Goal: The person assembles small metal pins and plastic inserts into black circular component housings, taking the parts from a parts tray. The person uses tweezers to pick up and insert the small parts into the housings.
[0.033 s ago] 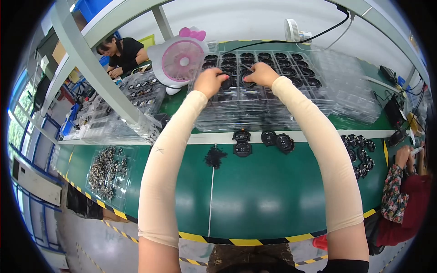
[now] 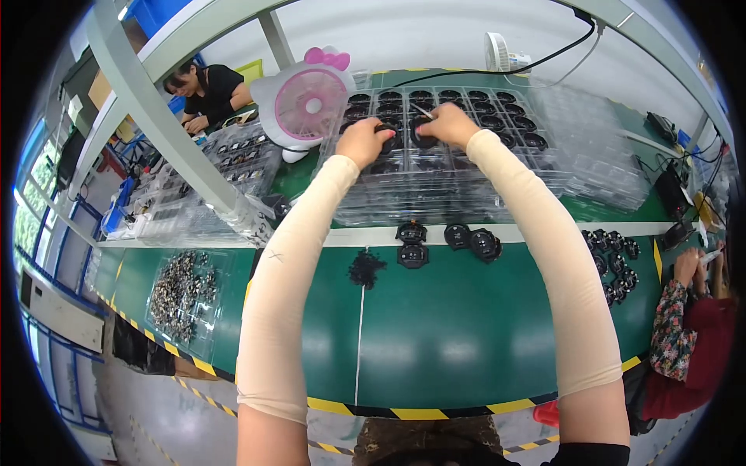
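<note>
Both arms, in cream sleeves, reach far forward over the green table to a clear plastic tray with rows of round pockets, most of them holding black round parts. The left hand rests on the tray's near-left pockets, its fingers curled onto a black round part that lies at its fingertips. The right hand sits just beside it, slightly farther back, fingers pinched around a thin light stick-like tool whose end juts out to the left; its fingertips press down toward another filled pocket. The two hands are close together but not touching.

Nearer the body, three loose black parts lie at the tray's front edge. A pink fan stands left of the tray.
</note>
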Motion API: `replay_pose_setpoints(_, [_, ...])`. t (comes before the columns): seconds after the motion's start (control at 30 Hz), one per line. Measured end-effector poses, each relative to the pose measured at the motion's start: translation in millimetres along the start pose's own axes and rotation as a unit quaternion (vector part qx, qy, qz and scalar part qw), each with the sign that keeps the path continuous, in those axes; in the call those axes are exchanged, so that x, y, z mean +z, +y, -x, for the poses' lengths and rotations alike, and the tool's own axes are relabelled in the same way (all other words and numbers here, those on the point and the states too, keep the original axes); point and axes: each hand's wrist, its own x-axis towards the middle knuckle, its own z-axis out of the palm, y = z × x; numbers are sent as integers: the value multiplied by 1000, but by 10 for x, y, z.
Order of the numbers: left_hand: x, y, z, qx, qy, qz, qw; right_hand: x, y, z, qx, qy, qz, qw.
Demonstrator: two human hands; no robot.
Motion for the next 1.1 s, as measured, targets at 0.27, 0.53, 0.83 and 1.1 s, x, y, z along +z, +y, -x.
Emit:
replay_pose_setpoints(0.27, [113, 32, 2, 54, -10, -97, 994, -44, 886, -372, 40, 118, 135, 983])
replay_pose_setpoints(0.53, [416, 138, -139, -11, 55, -54, 997, -65, 1217, -644, 46, 120, 158, 979])
replay_pose_setpoints(0.83, [434, 5, -180, -31, 41, -27, 998, 62, 1459, -916, -27, 115, 32, 993])
replay_pose_setpoints(1.1, [249, 209, 198, 2, 210, 174, 962, -381, 1197, -308, -151, 260, -44, 953])
